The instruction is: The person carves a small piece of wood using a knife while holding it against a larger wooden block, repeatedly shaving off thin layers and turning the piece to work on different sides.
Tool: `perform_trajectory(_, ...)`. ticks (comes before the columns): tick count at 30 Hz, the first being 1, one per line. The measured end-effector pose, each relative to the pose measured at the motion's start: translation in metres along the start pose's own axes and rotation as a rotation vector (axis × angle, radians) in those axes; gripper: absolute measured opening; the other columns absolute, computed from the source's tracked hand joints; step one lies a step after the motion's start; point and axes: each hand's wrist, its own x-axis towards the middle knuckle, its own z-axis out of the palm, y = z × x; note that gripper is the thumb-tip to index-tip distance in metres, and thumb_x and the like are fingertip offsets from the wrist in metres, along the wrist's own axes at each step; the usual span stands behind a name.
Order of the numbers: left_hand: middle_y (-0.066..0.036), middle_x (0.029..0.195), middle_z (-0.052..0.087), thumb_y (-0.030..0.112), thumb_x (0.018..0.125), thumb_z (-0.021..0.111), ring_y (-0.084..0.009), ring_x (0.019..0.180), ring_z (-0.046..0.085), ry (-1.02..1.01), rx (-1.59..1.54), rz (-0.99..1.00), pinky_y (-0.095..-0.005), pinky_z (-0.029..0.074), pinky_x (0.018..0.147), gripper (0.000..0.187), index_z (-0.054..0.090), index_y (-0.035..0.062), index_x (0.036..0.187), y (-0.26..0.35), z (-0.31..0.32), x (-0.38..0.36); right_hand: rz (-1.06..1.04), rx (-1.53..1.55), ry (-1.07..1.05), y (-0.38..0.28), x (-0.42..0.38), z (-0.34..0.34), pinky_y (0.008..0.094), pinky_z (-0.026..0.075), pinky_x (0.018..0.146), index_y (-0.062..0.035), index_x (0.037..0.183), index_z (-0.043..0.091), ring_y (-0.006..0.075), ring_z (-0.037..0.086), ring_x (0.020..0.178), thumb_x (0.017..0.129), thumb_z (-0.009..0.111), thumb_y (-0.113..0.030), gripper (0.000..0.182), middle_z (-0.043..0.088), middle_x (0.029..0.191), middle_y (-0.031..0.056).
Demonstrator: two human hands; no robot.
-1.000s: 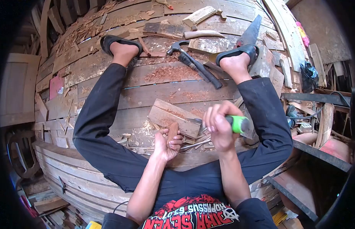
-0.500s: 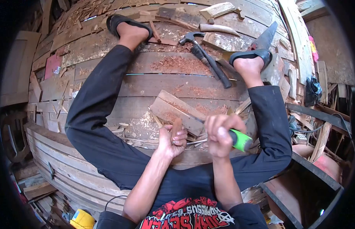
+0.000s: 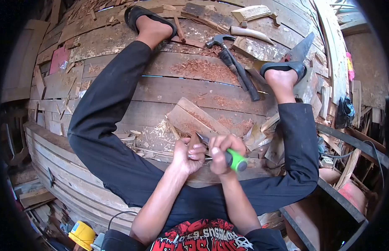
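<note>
Between my legs, my left hand (image 3: 189,157) is closed round a small reddish-brown wood piece (image 3: 195,143), whose tip sticks up past the fingers. Just to its right, my right hand (image 3: 225,152) grips a tool by its green and black handle (image 3: 236,161). The tool's dark metal end (image 3: 202,138) points left, close to the wood piece; whether they touch is hard to tell. A thin rod shows between the two hands. Beyond them lies a flat board (image 3: 194,119) with reddish shavings on it.
A hammer (image 3: 219,40) and a dark-handled tool (image 3: 240,75) lie on the plank floor (image 3: 161,90) among shavings. A saw (image 3: 301,48) rests by my right foot. Wood blocks (image 3: 251,13) sit farther off. A yellow container (image 3: 82,234) stands at lower left.
My right hand has moved left with the green-handled tool, bringing its metal end close to the wood piece. The view has shifted slightly, while my left hand keeps its hold.
</note>
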Motion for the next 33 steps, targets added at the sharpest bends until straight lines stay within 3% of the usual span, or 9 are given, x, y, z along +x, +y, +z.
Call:
perform_trajectory(3, -0.002, 0.063, 0.042, 0.028, 0.097, 0.032, -0.0074, 0.043, 0.038, -0.021, -0.016, -0.05, -0.0197, 0.029, 0.032, 0.023, 0.039, 0.0074, 0.088, 0.003, -0.004, -0.002, -0.219, -0.187, -0.128, -0.009, 0.013, 0.007, 0.0277, 0.032, 0.042, -0.0063, 0.069, 0.037, 0.0116, 0.04, 0.044, 0.082, 0.067, -0.007, 0.032, 0.04, 0.054, 0.0002)
perform_trajectory(7, -0.001, 0.064, 0.042, 0.029, 0.097, 0.032, -0.0074, 0.042, 0.036, -0.049, -0.022, -0.042, -0.0206, 0.029, 0.033, 0.026, 0.041, 0.0062, 0.09, 0.003, -0.012, 0.007, -0.227, 0.043, -0.059, -0.05, 0.018, 0.019, 0.0272, 0.033, 0.042, -0.0095, 0.072, 0.04, 0.0131, 0.043, 0.043, 0.081, 0.067, -0.009, 0.029, 0.044, 0.054, -0.0011)
perform_trajectory(10, -0.001, 0.064, 0.043, 0.03, 0.097, 0.033, -0.0073, 0.042, 0.037, 0.025, 0.069, 0.045, -0.0199, 0.029, 0.033, 0.026, 0.041, 0.0057, 0.091, -0.005, -0.006, 0.004, -0.329, -0.581, -0.281, 0.024, -0.003, -0.008, 0.0254, 0.032, 0.043, -0.0087, 0.075, 0.045, 0.0111, 0.046, 0.049, 0.082, 0.065, -0.006, 0.021, 0.051, 0.062, 0.0018)
perform_trajectory(13, -0.001, 0.063, 0.043, 0.029, 0.097, 0.033, -0.007, 0.041, 0.037, -0.019, 0.029, 0.018, -0.0197, 0.029, 0.032, 0.026, 0.041, 0.0052, 0.09, 0.003, -0.007, 0.005, -0.079, 0.043, 0.023, -0.008, 0.012, 0.019, 0.0255, 0.029, 0.042, -0.0086, 0.077, 0.044, 0.0092, 0.041, 0.048, 0.083, 0.063, -0.006, 0.021, 0.047, 0.061, 0.0003)
perform_trajectory(17, 0.0, 0.063, 0.044, 0.034, 0.094, 0.034, -0.0071, 0.043, 0.038, -0.061, -0.019, -0.052, -0.0209, 0.03, 0.034, 0.029, 0.04, 0.0076, 0.084, 0.003, -0.013, 0.007, -0.077, 0.23, 0.123, -0.046, 0.032, 0.024, 0.0268, 0.031, 0.044, -0.0068, 0.071, 0.04, 0.0104, 0.041, 0.048, 0.082, 0.062, -0.003, 0.025, 0.043, 0.057, 0.0005)
perform_trajectory(20, -0.001, 0.063, 0.044, 0.033, 0.094, 0.035, -0.0069, 0.043, 0.038, -0.084, 0.015, -0.038, -0.0208, 0.029, 0.034, 0.027, 0.039, 0.0081, 0.084, 0.001, -0.011, 0.01, -0.1, -0.264, -0.081, 0.006, 0.007, 0.001, 0.0253, 0.026, 0.042, -0.0098, 0.079, 0.034, 0.0064, 0.032, 0.045, 0.085, 0.054, -0.004, 0.021, 0.038, 0.057, -0.0021)
perform_trajectory(25, -0.001, 0.064, 0.043, 0.028, 0.097, 0.033, -0.007, 0.042, 0.037, -0.071, -0.002, -0.025, -0.0194, 0.029, 0.032, 0.023, 0.044, 0.0076, 0.098, 0.001, -0.012, 0.004, -0.172, 0.169, -0.022, -0.051, 0.035, 0.015, 0.0259, 0.027, 0.043, -0.0094, 0.079, 0.036, 0.0082, 0.033, 0.045, 0.083, 0.058, -0.005, 0.022, 0.038, 0.058, -0.0025)
perform_trajectory(30, -0.002, 0.063, 0.043, 0.026, 0.095, 0.034, -0.007, 0.043, 0.039, -0.041, -0.057, -0.027, -0.0197, 0.03, 0.032, 0.021, 0.042, 0.0071, 0.091, 0.007, -0.005, 0.004, -0.108, -0.197, -0.066, 0.012, 0.004, 0.007, 0.0263, 0.027, 0.044, -0.0099, 0.079, 0.038, 0.0078, 0.033, 0.044, 0.083, 0.056, -0.004, 0.02, 0.038, 0.058, -0.002)
perform_trajectory(33, -0.002, 0.063, 0.044, 0.029, 0.093, 0.034, -0.0079, 0.043, 0.039, -0.098, -0.035, -0.044, -0.0206, 0.029, 0.034, 0.023, 0.039, 0.0079, 0.086, 0.006, -0.014, 0.009, -0.143, 0.034, 0.002, -0.034, 0.023, 0.024, 0.0262, 0.027, 0.044, -0.0095, 0.078, 0.037, 0.0082, 0.033, 0.045, 0.083, 0.055, -0.003, 0.02, 0.038, 0.058, -0.0017)
